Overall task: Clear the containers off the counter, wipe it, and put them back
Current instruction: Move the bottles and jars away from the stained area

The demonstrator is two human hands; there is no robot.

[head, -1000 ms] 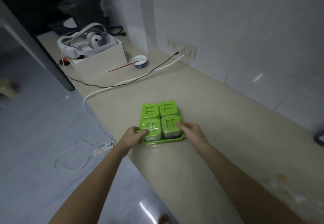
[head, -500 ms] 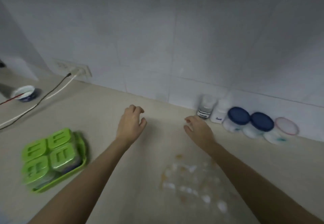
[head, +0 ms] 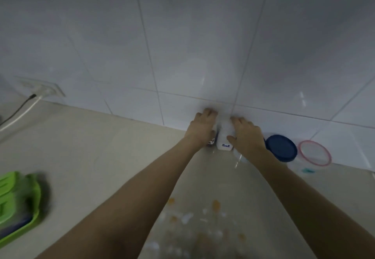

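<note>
Two small shakers stand against the tiled wall at the back of the counter [head: 101,147]. My left hand [head: 202,129] wraps the left shaker [head: 211,141], which is mostly hidden under it. My right hand [head: 246,136] closes on the white shaker labelled "Salt" [head: 224,140]. Right of them a blue-lidded tub [head: 281,147] and a clear tub with a pink-rimmed lid [head: 315,153] sit by the wall; my right wrist hides another tub. The green tray of green-lidded containers [head: 18,204] rests at the far left.
Orange and white spill marks [head: 203,220] spot the counter between my forearms. A wall socket [head: 43,89] with a black and a white cable sits at the left, the cables trailing off the left edge.
My hands let go of the green tray, and the view swung right. Both hands reached forward to the wall and closed on the two shakers.
</note>
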